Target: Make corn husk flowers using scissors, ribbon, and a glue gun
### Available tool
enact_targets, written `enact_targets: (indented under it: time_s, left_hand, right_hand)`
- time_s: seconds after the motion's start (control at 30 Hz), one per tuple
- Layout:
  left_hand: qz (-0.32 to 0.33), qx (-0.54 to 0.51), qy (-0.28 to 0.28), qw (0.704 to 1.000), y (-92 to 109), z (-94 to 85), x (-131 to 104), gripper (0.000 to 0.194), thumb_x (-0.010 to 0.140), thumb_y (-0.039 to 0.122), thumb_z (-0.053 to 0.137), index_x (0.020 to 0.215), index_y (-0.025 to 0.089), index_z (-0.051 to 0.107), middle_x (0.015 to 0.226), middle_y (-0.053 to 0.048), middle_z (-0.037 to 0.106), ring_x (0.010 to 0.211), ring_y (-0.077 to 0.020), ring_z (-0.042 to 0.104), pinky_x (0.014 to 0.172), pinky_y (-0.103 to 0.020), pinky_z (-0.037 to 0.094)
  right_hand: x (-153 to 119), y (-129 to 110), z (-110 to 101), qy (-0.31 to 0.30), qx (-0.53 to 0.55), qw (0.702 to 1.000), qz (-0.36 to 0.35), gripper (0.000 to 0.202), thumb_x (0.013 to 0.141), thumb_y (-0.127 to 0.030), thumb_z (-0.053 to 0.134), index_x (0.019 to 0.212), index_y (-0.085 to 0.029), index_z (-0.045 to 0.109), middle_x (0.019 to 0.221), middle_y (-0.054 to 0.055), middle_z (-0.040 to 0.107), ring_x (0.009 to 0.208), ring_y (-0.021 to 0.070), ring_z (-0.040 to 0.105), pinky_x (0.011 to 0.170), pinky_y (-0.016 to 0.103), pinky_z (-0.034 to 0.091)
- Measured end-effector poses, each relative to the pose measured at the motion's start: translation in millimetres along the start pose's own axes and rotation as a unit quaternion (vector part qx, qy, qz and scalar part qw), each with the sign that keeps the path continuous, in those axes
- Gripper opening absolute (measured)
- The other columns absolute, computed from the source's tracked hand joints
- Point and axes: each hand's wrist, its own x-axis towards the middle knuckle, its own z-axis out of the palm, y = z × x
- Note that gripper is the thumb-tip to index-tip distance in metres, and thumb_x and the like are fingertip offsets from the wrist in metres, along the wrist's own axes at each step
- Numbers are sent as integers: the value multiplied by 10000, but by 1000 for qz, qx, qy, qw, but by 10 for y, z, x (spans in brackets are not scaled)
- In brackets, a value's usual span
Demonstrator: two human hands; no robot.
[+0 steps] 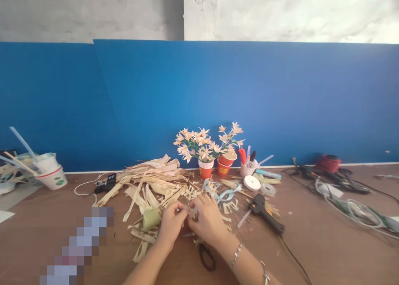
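Observation:
My left hand (173,222) is closed in a pinch at the front middle of the table, thumb against forefinger. Close beside it, my right hand (208,219) curls its fingers inward, with a bracelet and a bangle on that arm. Something small and pale sits between the fingertips, too hidden to name. Dry corn husks (156,185) lie in a loose heap behind and left of both hands. A green rolled strip (151,219) rests by my left hand. Under my right wrist shows the black handle loop (207,258) of what looks like scissors.
Pale handmade flowers (202,143) stand in a red paper cup (205,170) at the back. A black glue gun (264,214) with its cord lies right of my hands. White tape rolls (252,183), a white cup (51,177) and tangled cables (358,214) lie farther out.

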Motion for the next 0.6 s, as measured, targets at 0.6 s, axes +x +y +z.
enact_targets:
  time_s: [0.6]
  left_hand:
    - [-31, -72, 38, 996, 66, 0, -25, 280, 645, 417, 617, 596, 179, 477, 381, 103, 341, 351, -51, 267, 374, -172, 174]
  right_hand:
    - [-23, -46, -51, 10, 53, 998, -16, 327, 684, -166, 560, 1006, -192, 512, 969, 59, 572, 924, 234, 484, 808, 360, 349]
